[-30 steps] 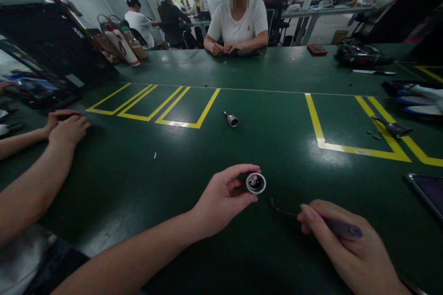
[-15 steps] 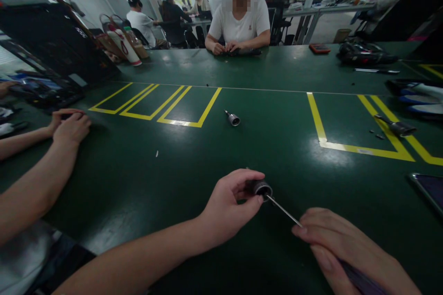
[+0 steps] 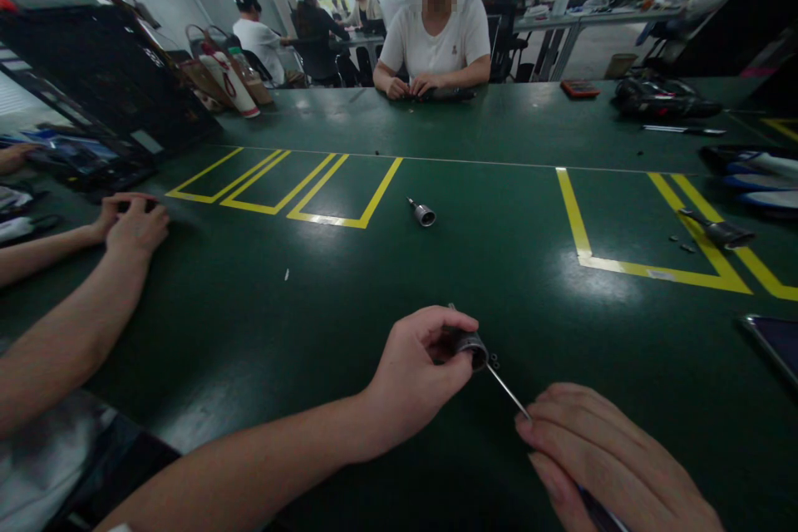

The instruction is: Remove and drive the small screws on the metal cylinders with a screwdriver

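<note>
Between thumb and fingers, my left hand (image 3: 417, 366) grips a dark metal cup-shaped part (image 3: 472, 349), its open end facing right and toward me. My right hand (image 3: 611, 449) holds a thin screwdriver (image 3: 508, 391) whose shaft tip is at the rim of that cup; its handle is mostly hidden under the palm. A few tiny rings (image 3: 495, 361) show just right of the cup. Farther back on the green table (image 3: 337, 307), a similar metal part (image 3: 422, 213) lies on its side.
Another metal part (image 3: 720, 231) lies at right by small dark bits and yellow tape (image 3: 654, 273). A flat dark device (image 3: 773, 349) sits at the right edge. Another person's hands (image 3: 134, 224) rest at left; a person in white (image 3: 436, 41) sits opposite.
The cup in my left hand has tilted a little, and the screwdriver has shifted slightly left with my right hand. The tiny rings beside the cup now show more clearly.
</note>
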`<state>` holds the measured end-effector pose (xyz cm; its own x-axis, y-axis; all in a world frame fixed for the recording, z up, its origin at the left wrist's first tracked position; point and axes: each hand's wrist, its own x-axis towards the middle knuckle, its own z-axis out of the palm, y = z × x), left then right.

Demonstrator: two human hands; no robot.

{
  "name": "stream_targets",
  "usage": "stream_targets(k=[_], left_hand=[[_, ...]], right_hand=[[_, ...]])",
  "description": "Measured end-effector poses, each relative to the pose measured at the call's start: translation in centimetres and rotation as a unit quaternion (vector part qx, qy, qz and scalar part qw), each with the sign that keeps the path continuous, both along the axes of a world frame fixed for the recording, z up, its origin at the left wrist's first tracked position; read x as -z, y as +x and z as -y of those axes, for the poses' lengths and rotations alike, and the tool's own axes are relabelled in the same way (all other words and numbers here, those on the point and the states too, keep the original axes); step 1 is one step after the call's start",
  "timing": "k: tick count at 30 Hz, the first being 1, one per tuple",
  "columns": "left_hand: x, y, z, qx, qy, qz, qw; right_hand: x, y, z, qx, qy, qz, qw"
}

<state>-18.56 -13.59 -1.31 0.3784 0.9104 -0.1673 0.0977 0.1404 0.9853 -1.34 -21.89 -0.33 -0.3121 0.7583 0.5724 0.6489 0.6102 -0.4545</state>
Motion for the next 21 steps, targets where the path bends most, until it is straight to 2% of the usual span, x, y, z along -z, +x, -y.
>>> stream_targets(k=[5,8,15,21], left_hand=[[0.22,0.11,0.06,0.001,0.009,-0.007,1.0],[0.31,0.13,0.08,0.005,0.018,-0.008,1.0],[0.2,0.13,0.05,-0.001,0.021,-0.007,1.0],[0.46,0.06,0.12,0.002,0.017,-0.002,1.0]], right_hand=[[0.22,-0.33,-0.45,-0.002,0.041,0.034,0.999],[0.23,-0.42,-0.48,0.004,0.04,0.06,0.997],[0.45,-0.3,-0.06,-0.014,0.044,0.063,0.997],[0.47,-0.94,-0.06,0.004,0.047,0.046,0.998]])
